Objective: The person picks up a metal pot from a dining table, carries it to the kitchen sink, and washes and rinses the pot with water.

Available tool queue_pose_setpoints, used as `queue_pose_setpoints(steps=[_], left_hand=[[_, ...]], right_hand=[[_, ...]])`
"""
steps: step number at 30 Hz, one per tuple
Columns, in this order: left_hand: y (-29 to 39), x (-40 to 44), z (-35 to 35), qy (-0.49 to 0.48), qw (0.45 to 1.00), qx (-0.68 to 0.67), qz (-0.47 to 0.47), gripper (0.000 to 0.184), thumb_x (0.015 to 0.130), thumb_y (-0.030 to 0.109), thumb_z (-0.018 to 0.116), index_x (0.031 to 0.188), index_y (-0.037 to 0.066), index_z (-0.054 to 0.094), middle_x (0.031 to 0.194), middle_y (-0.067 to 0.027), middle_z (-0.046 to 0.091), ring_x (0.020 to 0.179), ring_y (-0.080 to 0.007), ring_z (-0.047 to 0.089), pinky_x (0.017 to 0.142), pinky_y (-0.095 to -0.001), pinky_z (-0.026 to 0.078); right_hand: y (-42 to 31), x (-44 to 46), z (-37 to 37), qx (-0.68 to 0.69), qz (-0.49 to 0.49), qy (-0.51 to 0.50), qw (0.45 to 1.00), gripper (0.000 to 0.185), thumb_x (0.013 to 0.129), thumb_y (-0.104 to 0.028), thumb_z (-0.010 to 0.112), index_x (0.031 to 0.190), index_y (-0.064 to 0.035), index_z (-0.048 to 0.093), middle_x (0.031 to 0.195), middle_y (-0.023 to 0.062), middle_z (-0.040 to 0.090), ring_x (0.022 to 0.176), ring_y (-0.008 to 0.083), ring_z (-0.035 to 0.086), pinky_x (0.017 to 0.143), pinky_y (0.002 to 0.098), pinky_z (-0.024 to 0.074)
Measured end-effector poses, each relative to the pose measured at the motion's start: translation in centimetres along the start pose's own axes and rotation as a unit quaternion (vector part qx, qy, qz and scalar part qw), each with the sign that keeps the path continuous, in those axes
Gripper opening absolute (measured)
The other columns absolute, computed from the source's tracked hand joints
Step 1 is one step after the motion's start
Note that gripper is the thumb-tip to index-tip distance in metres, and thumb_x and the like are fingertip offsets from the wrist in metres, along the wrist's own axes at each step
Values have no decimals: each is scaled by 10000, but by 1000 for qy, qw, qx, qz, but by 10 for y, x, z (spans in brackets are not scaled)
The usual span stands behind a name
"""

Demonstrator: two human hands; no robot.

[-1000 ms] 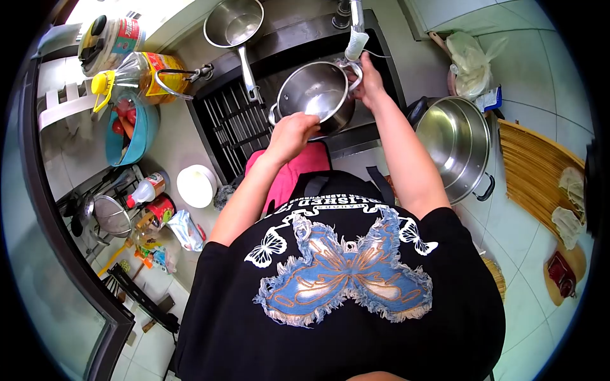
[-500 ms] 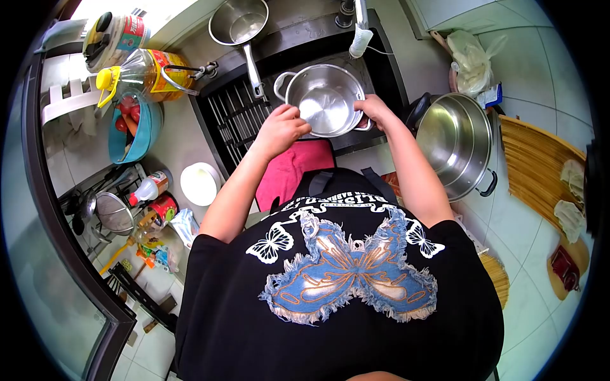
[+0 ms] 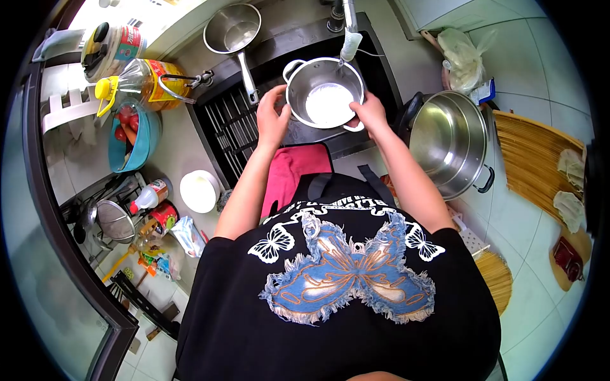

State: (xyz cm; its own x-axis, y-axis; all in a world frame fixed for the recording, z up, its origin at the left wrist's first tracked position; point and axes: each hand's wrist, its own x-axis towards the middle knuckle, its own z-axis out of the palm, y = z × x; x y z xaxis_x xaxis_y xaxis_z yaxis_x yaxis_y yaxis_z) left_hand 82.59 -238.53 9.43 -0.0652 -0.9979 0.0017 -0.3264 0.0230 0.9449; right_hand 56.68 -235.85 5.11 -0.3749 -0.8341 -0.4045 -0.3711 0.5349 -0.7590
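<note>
A two-handled stainless steel pot [image 3: 310,86] is held over the dark sink [image 3: 298,136], its opening facing up. My right hand [image 3: 370,114] grips it at the right, by the lower handle, with the thumb over the rim. Beside the pot's left wall is my left hand [image 3: 273,117], thumb and fingers apart. Whether those fingertips touch the metal I cannot tell. The tap [image 3: 350,44], its end wrapped in something white, reaches over the pot's far right rim. A thin streak, perhaps water, shows below it.
A long-handled saucepan [image 3: 232,30] stands at the sink's back left, its handle over the slatted rack [image 3: 222,124]. To the right is a large steel pot [image 3: 450,143]. An oil bottle [image 3: 149,82], a blue basket [image 3: 147,136] and a white bowl [image 3: 199,192] are left. A pink cloth [image 3: 292,168] hangs in front.
My left hand has gone from closed near the pot's front rim to spread at its left side. The pot has shifted slightly toward the tap, with my right hand still on it.
</note>
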Motion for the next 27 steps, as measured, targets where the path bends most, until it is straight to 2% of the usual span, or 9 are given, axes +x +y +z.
queue_pose_setpoints(steps=[3,7,11,14,18,20,23,26,27], left_hand=[[-28,4,2,-31,996,80,-15,450,829,131,663,1252,46,536,1190,-164,593,966,-254,627,826,-357,512],[-35,-1,5,-73,986,-33,-143,459,881,207,659,1289,48,520,1182,-146,615,961,-206,636,792,-332,525],[-32,-16,12,-80,949,-127,-278,461,925,262,621,1308,37,497,1170,-117,623,947,-172,634,755,-314,537],[-28,-14,13,-99,934,-124,-319,487,939,281,604,1330,25,471,1159,-126,623,935,-170,639,741,-305,534],[-21,-12,6,-119,960,-101,-234,529,962,332,557,1383,39,427,1194,-113,595,991,-188,631,785,-316,533],[-19,-11,3,-101,946,-139,-275,532,959,317,564,1389,39,417,1208,-122,593,999,-179,628,782,-322,532],[1,-4,2,-143,918,-119,-351,681,910,403,613,1427,48,351,1305,-185,517,1127,-283,563,825,-417,533],[-4,6,5,-197,873,-129,-427,768,862,417,640,1439,37,304,1373,-253,429,1215,-414,475,872,-543,516],[-8,11,5,-248,820,-254,-449,715,867,361,617,1417,12,323,1359,-273,433,1210,-426,478,885,-556,512]], right_hand=[[-42,15,-4,40,89,-10,995,545,732,-164,660,1245,-2,572,1068,208,674,868,297,697,754,374,536],[-54,-14,-23,63,88,17,994,458,779,-23,600,1226,35,517,1088,220,644,696,334,704,519,371,608],[-14,-21,-3,19,61,18,998,534,693,-130,690,1209,-24,604,1099,225,664,1011,348,656,876,380,506],[-5,1,17,61,86,36,994,507,708,-123,674,1194,3,601,1082,225,668,997,340,658,871,393,498],[-17,6,-15,279,158,-37,946,415,726,-14,611,1130,55,545,969,232,632,712,385,681,470,471,598],[-3,5,-15,254,154,-45,954,401,709,-18,608,1101,56,572,955,215,650,742,340,686,564,426,596],[9,8,-2,180,111,-48,976,372,679,-32,615,1041,54,621,905,160,682,766,251,678,699,336,521],[-19,7,-7,193,114,-93,970,393,700,-22,611,1086,54,602,924,181,679,746,258,681,675,359,553],[-27,11,-11,193,109,-92,971,393,700,-22,611,1086,54,602,924,181,679,746,258,681,675,359,553]])
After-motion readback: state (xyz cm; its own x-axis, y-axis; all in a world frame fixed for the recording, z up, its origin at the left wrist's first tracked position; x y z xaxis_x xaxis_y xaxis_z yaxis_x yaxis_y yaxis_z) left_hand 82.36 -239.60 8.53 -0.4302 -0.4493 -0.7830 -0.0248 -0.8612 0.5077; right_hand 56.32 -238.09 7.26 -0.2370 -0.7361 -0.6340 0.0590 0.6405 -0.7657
